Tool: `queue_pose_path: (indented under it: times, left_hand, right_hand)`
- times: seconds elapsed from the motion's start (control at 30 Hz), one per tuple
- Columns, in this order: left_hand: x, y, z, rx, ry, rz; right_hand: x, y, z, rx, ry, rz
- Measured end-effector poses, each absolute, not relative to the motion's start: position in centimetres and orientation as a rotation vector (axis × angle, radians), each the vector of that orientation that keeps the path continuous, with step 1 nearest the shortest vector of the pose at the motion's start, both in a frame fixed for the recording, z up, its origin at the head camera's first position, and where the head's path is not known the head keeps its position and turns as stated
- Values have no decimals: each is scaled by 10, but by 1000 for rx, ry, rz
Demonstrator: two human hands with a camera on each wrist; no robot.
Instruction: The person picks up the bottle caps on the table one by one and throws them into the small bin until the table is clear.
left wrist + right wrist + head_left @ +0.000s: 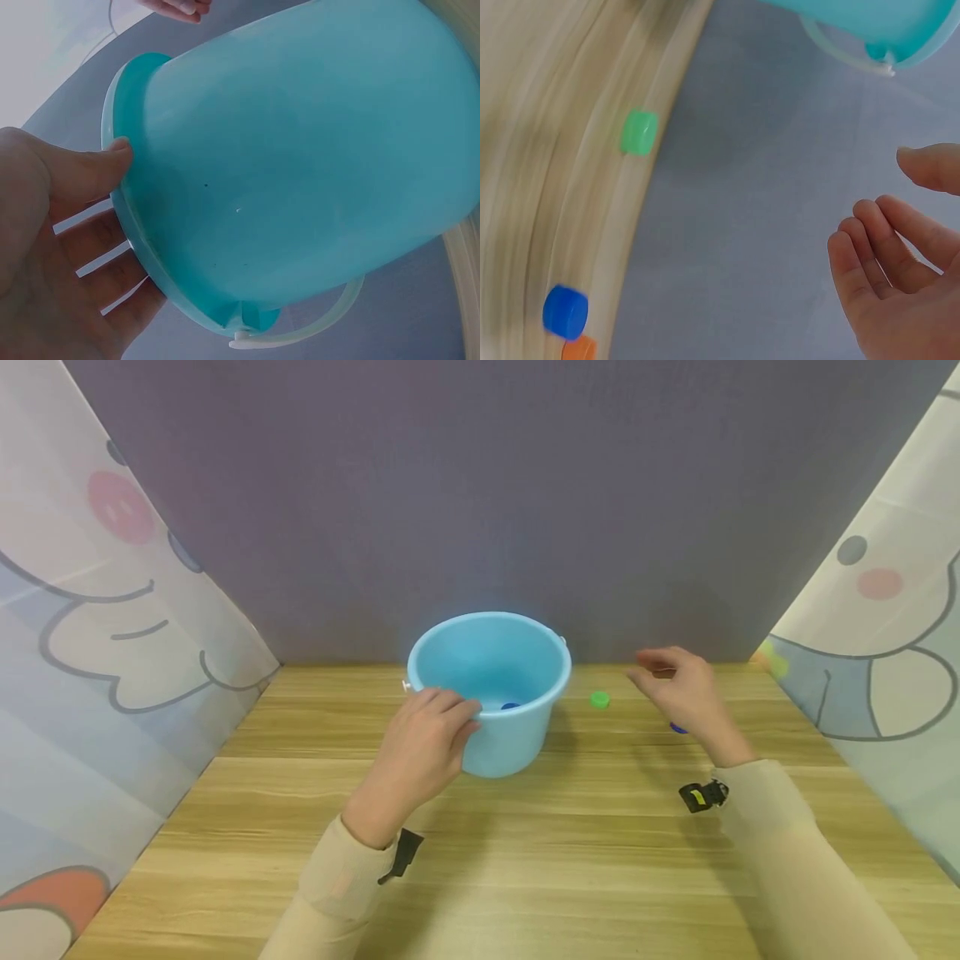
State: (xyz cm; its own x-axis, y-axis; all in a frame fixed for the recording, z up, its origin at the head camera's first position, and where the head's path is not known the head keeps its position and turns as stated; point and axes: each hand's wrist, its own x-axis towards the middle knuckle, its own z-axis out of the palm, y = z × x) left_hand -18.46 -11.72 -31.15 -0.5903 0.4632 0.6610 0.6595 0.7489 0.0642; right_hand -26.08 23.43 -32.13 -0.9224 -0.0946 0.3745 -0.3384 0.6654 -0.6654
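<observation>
A light blue bucket stands upright on the wooden table. My left hand holds its near left rim, thumb outside and fingers over the edge, as the left wrist view shows. Inside the bucket part of a dark blue object shows above the rim. My right hand hovers above the table to the right of the bucket, fingers loosely bent and holding nothing. Near it lie a green bottle cap, a blue bottle cap and an orange cap, which the hand hides in the head view.
A grey panel rises behind the table. Cartoon-print curtains flank it on the left and right. The bucket's white handle hangs down on its far side, away from my left thumb.
</observation>
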Motion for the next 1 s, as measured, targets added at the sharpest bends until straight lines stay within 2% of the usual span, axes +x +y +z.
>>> queue_pose_path:
  times: [1.0]
  left_hand:
    - [-185,-118,-311,-839,-2311,-394]
  right_hand:
    - [-285,289,-343,337,-2969,778]
